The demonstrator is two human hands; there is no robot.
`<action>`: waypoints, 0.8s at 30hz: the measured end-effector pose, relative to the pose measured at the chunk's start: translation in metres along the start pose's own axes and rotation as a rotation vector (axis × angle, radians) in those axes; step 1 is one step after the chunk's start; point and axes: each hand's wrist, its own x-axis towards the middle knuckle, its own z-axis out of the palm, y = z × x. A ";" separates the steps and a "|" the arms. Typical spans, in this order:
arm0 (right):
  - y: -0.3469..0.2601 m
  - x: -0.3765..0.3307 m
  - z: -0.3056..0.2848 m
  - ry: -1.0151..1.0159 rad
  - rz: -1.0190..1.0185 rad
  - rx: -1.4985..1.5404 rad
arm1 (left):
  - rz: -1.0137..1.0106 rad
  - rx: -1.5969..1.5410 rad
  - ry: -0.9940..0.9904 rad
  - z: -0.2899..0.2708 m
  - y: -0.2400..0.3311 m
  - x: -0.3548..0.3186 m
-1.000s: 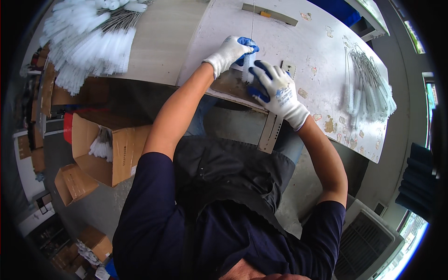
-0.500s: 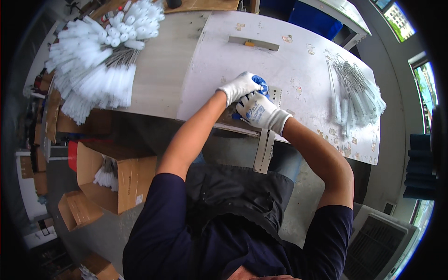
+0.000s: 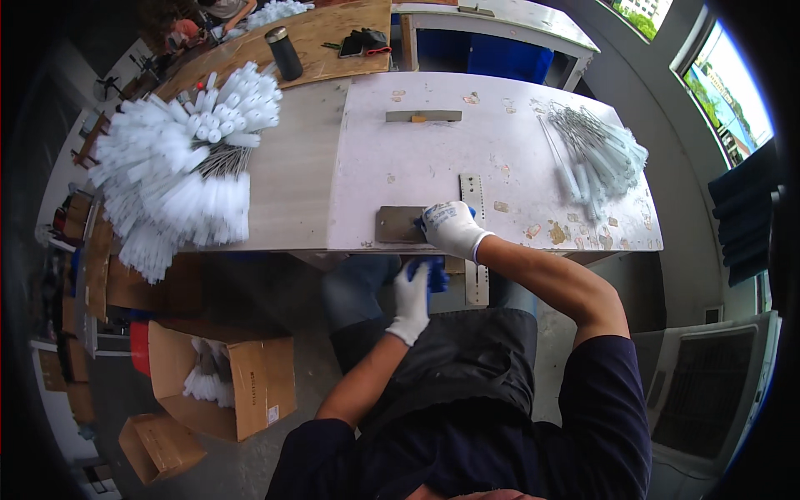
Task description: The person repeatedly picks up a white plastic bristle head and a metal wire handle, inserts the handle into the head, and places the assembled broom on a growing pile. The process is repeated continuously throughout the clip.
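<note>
My right hand (image 3: 454, 229), in a white work glove with blue fingertips, lies at the table's front edge, between a flat grey metal plate (image 3: 398, 224) and a long strip with holes (image 3: 472, 196). Its fingers are curled in and closed; whatever they hold is hidden beneath them. Lower and to the left, my left hand (image 3: 414, 296), gloved alike, is in front of the table edge, above my lap. Its blue-coated fingers look loosely bent and apart, with nothing visible in them. The strip runs under my right hand and sticks out past the edge.
White-bristled wire brushes form a large pile (image 3: 179, 167) at left and a smaller bundle (image 3: 596, 158) at right. Farther back lies a grey metal bar (image 3: 423, 116). A dark tumbler (image 3: 284, 54) stands on a wooden table behind. An open carton (image 3: 262, 387) is on the floor.
My left hand has parted from my right and dropped below the table edge. The right hand remains by the holed strip, and the metal plate now shows. My view has tilted upward.
</note>
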 end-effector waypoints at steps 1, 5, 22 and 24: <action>-0.002 0.002 0.006 -0.003 0.051 0.028 | -0.060 -0.058 -0.081 0.009 -0.009 0.000; -0.013 0.004 0.009 0.035 0.198 0.156 | -0.245 -0.394 -0.242 0.039 -0.017 0.013; 0.054 0.020 0.005 0.018 -0.410 -0.085 | -0.459 0.258 -0.493 -0.084 0.085 0.057; 0.050 0.034 0.017 0.060 -0.487 -0.219 | -0.399 0.383 -0.497 -0.087 0.093 0.063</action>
